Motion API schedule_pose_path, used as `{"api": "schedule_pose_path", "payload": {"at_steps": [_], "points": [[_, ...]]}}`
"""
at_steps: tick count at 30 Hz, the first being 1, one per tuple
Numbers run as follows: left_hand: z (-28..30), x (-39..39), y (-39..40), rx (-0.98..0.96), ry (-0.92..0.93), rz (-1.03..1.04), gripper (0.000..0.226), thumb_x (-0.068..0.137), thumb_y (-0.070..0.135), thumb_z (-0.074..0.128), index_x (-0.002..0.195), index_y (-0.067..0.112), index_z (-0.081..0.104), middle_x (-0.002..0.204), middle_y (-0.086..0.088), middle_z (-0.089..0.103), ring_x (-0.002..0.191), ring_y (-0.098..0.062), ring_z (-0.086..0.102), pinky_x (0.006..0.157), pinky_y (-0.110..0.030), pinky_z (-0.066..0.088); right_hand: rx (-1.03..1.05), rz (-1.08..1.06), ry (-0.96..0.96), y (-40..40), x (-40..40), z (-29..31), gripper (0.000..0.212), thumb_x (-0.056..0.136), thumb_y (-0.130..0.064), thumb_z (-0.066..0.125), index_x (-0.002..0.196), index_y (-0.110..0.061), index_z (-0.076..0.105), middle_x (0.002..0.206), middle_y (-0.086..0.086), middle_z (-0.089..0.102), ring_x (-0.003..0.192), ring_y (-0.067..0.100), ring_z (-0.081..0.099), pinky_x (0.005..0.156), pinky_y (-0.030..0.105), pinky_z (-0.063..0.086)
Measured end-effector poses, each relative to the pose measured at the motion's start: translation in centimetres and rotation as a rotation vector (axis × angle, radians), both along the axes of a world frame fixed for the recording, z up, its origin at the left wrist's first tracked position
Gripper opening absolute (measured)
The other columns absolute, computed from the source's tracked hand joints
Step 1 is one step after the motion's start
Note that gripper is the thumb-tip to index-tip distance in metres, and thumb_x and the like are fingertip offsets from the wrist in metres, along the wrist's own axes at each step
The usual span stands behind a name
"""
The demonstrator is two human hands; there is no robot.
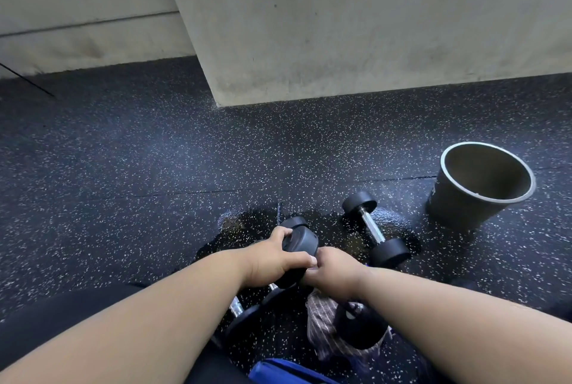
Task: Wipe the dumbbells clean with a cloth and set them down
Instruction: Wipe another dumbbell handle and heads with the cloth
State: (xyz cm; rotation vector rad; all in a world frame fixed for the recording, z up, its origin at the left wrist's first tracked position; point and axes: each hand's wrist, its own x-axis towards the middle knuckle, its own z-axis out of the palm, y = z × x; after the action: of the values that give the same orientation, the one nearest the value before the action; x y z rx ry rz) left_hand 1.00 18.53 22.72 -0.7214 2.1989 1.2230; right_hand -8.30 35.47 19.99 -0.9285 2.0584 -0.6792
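My left hand grips the top head of a black dumbbell that is held tilted above the floor. My right hand is curled just below that head, holding a striped brown cloth that hangs down from it. The dumbbell's handle is hidden under my right hand. A black head shows below my right wrist, partly wrapped by the cloth. A second dumbbell with a chrome handle lies on the floor to the right. Part of another dumbbell lies under my left forearm.
A grey bucket stands at the right, tilted toward me. A wet patch spreads over the speckled black rubber floor around the dumbbells. A concrete pillar rises straight ahead. Something blue lies at the bottom edge.
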Motion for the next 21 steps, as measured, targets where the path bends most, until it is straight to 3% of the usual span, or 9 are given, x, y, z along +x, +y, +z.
{"api": "schedule_pose_path", "payload": {"at_steps": [3, 6, 10, 13, 16, 18, 21], "points": [[-0.3, 0.1, -0.1, -0.027, -0.021, -0.002, 0.117, 0.063, 0.083, 0.079, 0.159, 0.041, 0.028, 0.127, 0.007, 0.073, 0.115, -0.014, 0.071, 0.113, -0.043, 0.051, -0.015, -0.009, -0.293, 0.4, -1.0, -0.3, 0.028, 0.083, -0.027, 0.074, 0.062, -0.022, 0.056, 0.049, -0.017, 0.052, 0.049, -0.002, 0.046, 0.057, 0.021, 0.039], [-0.4, 0.1, 0.1, -0.035, -0.031, 0.002, 0.118, 0.062, 0.085, 0.079, 0.160, 0.043, 0.026, 0.128, 0.006, 0.073, 0.116, -0.016, 0.071, 0.113, -0.044, 0.051, -0.020, -0.013, -0.364, 0.6, -1.3, -0.7, 0.018, 0.075, -0.024, 0.074, 0.064, -0.021, 0.061, 0.055, -0.016, 0.055, 0.053, -0.001, 0.048, 0.061, 0.023, 0.040], [-0.3, 0.2, 0.2, -0.008, -0.008, 0.006, 0.121, 0.060, 0.082, 0.078, 0.160, 0.037, 0.028, 0.127, 0.005, 0.072, 0.115, -0.015, 0.071, 0.111, -0.043, 0.052, -0.034, -0.023, -0.258, -0.1, -0.6, -0.2, 0.015, 0.073, -0.033, 0.074, 0.069, -0.023, 0.063, 0.065, -0.012, 0.062, 0.067, 0.008, 0.057, 0.064, 0.024, 0.048], [-0.3, 0.1, 0.2, -0.006, -0.003, 0.013, 0.120, 0.061, 0.081, 0.078, 0.160, 0.036, 0.028, 0.127, 0.005, 0.072, 0.115, -0.015, 0.071, 0.112, -0.044, 0.051, 0.007, 0.110, 0.004, -0.5, 0.3, 0.7, 0.027, 0.085, -0.037, 0.074, 0.068, -0.027, 0.055, 0.067, -0.010, 0.057, 0.069, 0.011, 0.053, 0.057, 0.016, 0.041], [-0.3, 0.0, 0.3, -0.015, -0.006, 0.021, 0.114, 0.063, 0.079, 0.078, 0.157, 0.037, 0.030, 0.125, 0.005, 0.072, 0.112, -0.015, 0.072, 0.109, -0.042, 0.053, 0.071, 0.147, 0.180, -0.4, 0.9, 1.3, 0.031, 0.092, -0.043, 0.068, 0.076, -0.022, 0.051, 0.070, -0.005, 0.053, 0.073, 0.020, 0.052, 0.063, 0.027, 0.041], [-0.1, 0.1, 0.5, -0.001, 0.005, 0.025, 0.108, 0.066, 0.075, 0.079, 0.155, 0.036, 0.032, 0.123, 0.004, 0.073, 0.109, -0.015, 0.073, 0.099, -0.036, 0.056, 0.069, 0.147, 0.252, -0.2, 1.3, 1.7, 0.037, 0.098, -0.036, 0.058, 0.070, -0.018, 0.042, 0.067, -0.004, 0.045, 0.075, 0.025, 0.050, 0.064, 0.029, 0.035], [0.4, 0.2, 0.7, 0.024, 0.014, 0.027, 0.090, 0.084, 0.064, 0.081, 0.153, 0.034, 0.032, 0.120, 0.004, 0.073, 0.099, -0.012, 0.072, 0.079, -0.029, 0.051, 0.031, 0.143, 0.216, 0.3, 1.4, 1.9, 0.040, 0.100, -0.027, 0.054, 0.064, -0.021, 0.036, 0.064, -0.003, 0.043, 0.073, 0.024, 0.048, 0.053, 0.033, 0.028]]}}
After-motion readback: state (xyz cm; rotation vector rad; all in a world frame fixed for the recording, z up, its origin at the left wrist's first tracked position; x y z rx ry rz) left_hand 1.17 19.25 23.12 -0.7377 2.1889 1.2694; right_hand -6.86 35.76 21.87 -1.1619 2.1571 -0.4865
